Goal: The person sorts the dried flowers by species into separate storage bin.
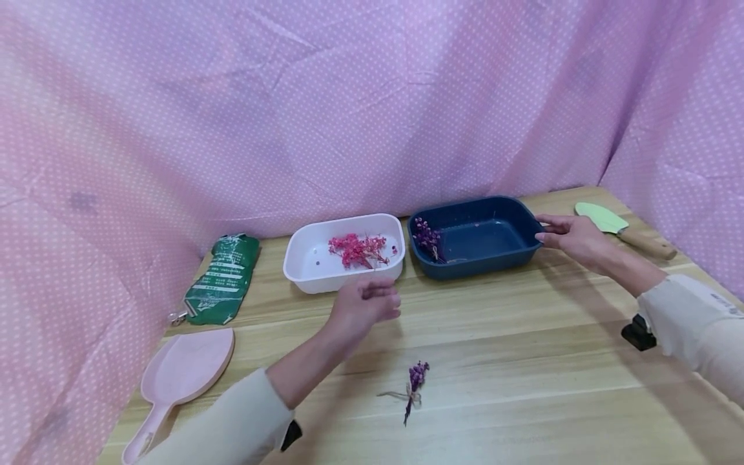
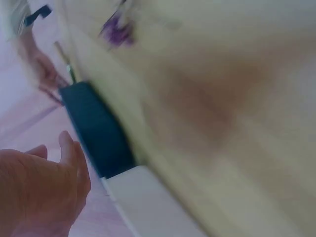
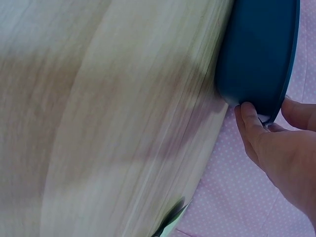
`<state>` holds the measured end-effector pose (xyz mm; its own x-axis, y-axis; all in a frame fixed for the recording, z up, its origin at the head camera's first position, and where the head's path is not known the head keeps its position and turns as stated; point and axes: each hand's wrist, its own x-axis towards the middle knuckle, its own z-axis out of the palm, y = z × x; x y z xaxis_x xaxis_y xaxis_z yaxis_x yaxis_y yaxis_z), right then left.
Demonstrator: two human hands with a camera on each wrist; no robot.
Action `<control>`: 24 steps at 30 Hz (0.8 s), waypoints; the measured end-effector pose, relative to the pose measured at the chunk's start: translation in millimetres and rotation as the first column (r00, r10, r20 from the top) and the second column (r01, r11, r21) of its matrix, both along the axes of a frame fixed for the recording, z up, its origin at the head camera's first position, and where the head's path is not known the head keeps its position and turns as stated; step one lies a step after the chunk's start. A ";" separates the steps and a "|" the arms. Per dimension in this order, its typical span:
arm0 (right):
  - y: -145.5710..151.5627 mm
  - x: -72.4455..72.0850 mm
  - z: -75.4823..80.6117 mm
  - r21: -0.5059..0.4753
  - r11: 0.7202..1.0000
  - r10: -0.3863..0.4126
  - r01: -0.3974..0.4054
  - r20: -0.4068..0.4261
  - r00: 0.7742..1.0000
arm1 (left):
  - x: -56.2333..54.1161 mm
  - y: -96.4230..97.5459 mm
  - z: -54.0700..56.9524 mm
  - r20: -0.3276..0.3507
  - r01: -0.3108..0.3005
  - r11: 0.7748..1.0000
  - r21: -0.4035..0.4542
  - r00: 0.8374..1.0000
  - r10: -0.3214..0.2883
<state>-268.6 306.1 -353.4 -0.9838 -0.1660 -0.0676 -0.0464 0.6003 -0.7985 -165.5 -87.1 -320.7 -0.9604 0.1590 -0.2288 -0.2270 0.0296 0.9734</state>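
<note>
My right hand (image 1: 581, 242) holds the right end of a dark blue planter box (image 1: 476, 265). In the right wrist view its fingers (image 3: 250, 116) lie against the outer wall and the thumb is at the rim. Purple dried flowers (image 1: 427, 236) lie in the box's left end. My left hand (image 1: 363, 310) hovers above the table in front of a white planter box (image 1: 314, 284), its fingers loosely bent and holding nothing. Pink-red dried flowers (image 1: 356, 248) lie in the white box. A small tied purple sprig (image 1: 415, 381) lies on the table near the front.
A green printed bag (image 1: 223, 278) lies at the left, behind a pink dustpan-shaped scoop (image 1: 188, 365). At the right lies a trowel (image 1: 604, 218) with a light green blade and wooden handle. Pink dotted cloth (image 1: 372, 116) hangs behind the wooden table (image 1: 523, 387).
</note>
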 end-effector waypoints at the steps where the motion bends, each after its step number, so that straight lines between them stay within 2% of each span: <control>1: -0.6 0.4 -0.2 -0.001 1.000 0.001 -0.001 -0.001 1.000 | 5.8 -5.3 -2.9 0.006 -0.009 1.000 0.001 1.000 0.009; 6: -1.2 1.7 1.2 -0.002 1.000 0.011 -0.011 0.007 1.000 | 27.3 -27.7 -13.9 0.039 -0.052 0.998 0.025 0.998 0.051; 9: -1.7 1.4 3.0 0.005 1.000 0.012 -0.012 0.005 1.000 | 37.0 -36.7 -16.8 0.058 -0.058 0.998 0.003 0.997 0.058; 13: -1.5 1.0 1.9 0.006 1.000 0.009 -0.009 -0.001 1.000 | 46.5 -41.1 -22.4 0.080 -0.036 0.999 -0.035 0.996 0.039; 18: -0.6 0.3 1.1 0.014 1.000 0.009 -0.009 -0.012 1.000 | 53.9 -36.5 -32.1 0.093 -0.005 1.000 -0.006 0.996 0.005; 20: -0.3 -0.1 1.3 0.018 1.000 0.010 -0.009 -0.013 1.000 | 56.2 -33.2 -35.9 0.081 0.010 1.000 -0.026 0.997 -0.008; 24: -0.4 -0.7 1.1 0.024 1.000 0.007 -0.007 -0.021 1.000 | 62.6 -25.4 -41.3 0.004 0.039 0.983 -0.179 0.999 -0.039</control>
<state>-269.3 305.7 -352.3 -0.9839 -0.1715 -0.0507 -0.0675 0.6186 -0.7828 -102.8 -112.5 -361.9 -0.9541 0.1528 -0.2577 -0.2231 0.2118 0.9515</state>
